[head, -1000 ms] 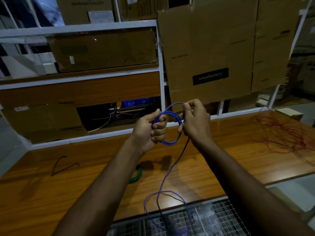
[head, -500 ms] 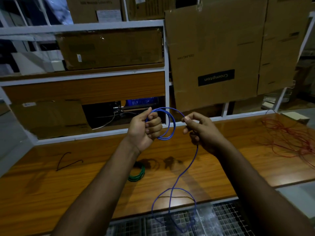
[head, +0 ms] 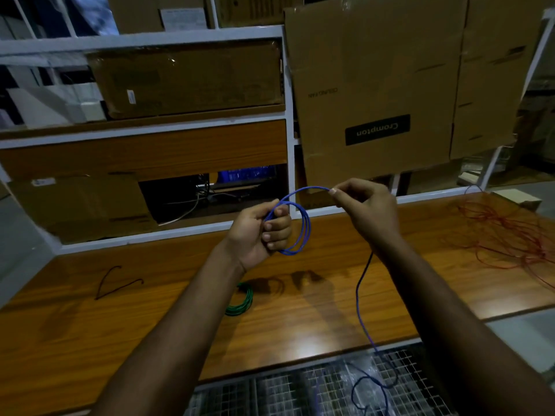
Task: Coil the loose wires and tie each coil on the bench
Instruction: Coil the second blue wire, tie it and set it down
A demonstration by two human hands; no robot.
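- The blue wire is held in the air above the middle of the bench — its wound loops hang from the left hand, whose fingers are clenched round them.
- The right hand pinches the same wire just right of the coil; an arc bridges the two hands.
- From the right hand the loose tail drops towards the near edge and ends in slack below it — the next loop likely comes from there, fed leftwards.
- Count: one blue wire in hand, one green coil lying under the left forearm, one red wire tangle at the right end, one short black wire at the left.
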